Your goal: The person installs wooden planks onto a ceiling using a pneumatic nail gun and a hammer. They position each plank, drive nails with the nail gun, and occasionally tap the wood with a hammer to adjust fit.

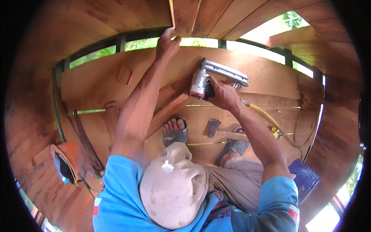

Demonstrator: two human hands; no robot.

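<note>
My right hand (226,94) grips the handle of a silver-grey nail gun (199,80), its long magazine pointing right. A yellow air hose (262,112) trails from it down to the right. My left hand (168,45) is raised at the far side, its fingers closed up by the planks; a thin light strip (172,13) meets its fingertips. Whether that strip is wood or a gap cannot be made out. Below the nail gun lies a hatchet (213,127), its wooden handle running toward my sandalled right foot (234,147).
A wide plywood panel (92,85) spans the far side below a slatted opening. A diagonal wooden board (170,110) stands between my arms. A yellow tape measure (275,132) and blue bucket (303,178) are at right. An orange helmet-like object (67,152) sits at left.
</note>
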